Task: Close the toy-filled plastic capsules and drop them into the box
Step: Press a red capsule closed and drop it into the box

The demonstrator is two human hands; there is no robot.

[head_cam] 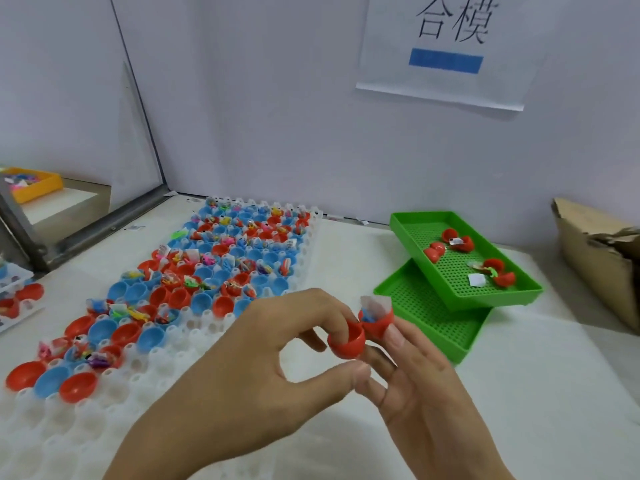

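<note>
My left hand [277, 348] pinches the empty red half, my right hand [412, 372] the toy-filled half of one open red capsule [362, 329]. Most capsules still sit open in the white tray [194, 344]; the cardboard box [595, 261] waits far right.
</note>
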